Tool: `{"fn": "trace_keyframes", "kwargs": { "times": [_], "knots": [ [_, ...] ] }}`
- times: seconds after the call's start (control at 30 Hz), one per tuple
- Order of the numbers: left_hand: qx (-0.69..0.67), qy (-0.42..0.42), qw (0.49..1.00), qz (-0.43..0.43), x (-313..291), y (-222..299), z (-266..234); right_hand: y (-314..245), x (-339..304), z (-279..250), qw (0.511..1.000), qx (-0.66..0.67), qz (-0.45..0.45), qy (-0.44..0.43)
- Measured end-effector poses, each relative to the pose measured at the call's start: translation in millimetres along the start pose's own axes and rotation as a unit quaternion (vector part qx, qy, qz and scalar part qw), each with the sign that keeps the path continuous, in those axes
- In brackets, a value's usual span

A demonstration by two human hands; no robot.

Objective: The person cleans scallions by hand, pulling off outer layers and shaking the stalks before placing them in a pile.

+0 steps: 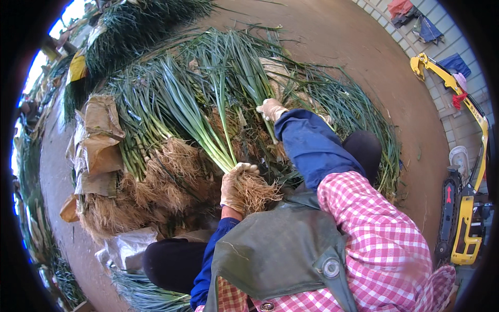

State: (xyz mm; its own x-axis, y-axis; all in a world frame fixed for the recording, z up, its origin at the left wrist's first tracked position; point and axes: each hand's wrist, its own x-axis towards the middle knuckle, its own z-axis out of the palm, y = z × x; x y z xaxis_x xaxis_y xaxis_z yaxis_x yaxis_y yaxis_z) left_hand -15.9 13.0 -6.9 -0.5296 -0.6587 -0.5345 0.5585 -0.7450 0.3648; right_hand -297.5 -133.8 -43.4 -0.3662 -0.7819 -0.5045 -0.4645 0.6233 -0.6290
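Note:
My left hand (233, 190), in a pale work glove, is closed around a bunch of green onions (193, 124) just above its stringy roots (257, 193). The long leaves of this bunch fan out away from me to the upper left. Farther forward and to the right, my right hand (271, 109), also gloved, is closed on a green onion stalk (271, 132) at the heap; its fingertips are partly hidden. Around both hands spreads a large heap of green onions (152, 106), with tangled brown roots (174, 158) turned toward me.
Brown sacking (102, 132) stands at the heap's left edge, and clear plastic (127, 248) lies by my left knee. More green onions (138, 31) are piled at the far left. A yellow mini excavator (467, 229) stands at the right beside a tiled wall (439, 99).

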Motion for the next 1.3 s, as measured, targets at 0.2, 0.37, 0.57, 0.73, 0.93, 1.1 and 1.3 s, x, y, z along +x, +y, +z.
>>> {"fn": "trace_keyframes", "kwargs": {
  "times": [0.2, 0.37, 0.57, 0.73, 0.93, 1.1, 1.3],
  "knots": [
    [-0.100, -0.004, 0.995, 0.008, -7.7, 9.2, -13.7, -56.1, -75.1, 62.2, 0.916, 0.275, -0.050, -0.288],
    [-0.040, 0.004, 0.999, -0.012, -5.7, 1.5, 13.9, -49.0, -86.1, 63.4, 0.982, 0.113, -0.091, -0.118],
    [-0.084, 0.046, 0.994, 0.045, -8.4, 10.2, -10.1, -80.3, -167.9, 71.7, 0.829, -0.274, -0.475, 0.110],
    [-0.106, 0.010, 0.993, 0.057, -2.4, 7.7, -22.5, -66.4, -234.1, 61.4, 0.905, 0.084, -0.308, -0.282],
    [-0.125, -0.037, 0.991, 0.023, -3.8, 12.7, -27.9, -57.7, -275.3, 43.6, 0.841, 0.253, -0.205, -0.433],
    [-0.118, -0.035, 0.992, 0.026, -18.2, 20.6, -3.6, -32.1, -186.0, 23.0, 0.883, 0.388, -0.113, -0.238],
    [-0.170, -0.064, 0.983, -0.015, -23.0, 23.3, -1.1, -39.4, -162.5, 77.1, 0.840, 0.393, -0.035, -0.373]
  ]
}}
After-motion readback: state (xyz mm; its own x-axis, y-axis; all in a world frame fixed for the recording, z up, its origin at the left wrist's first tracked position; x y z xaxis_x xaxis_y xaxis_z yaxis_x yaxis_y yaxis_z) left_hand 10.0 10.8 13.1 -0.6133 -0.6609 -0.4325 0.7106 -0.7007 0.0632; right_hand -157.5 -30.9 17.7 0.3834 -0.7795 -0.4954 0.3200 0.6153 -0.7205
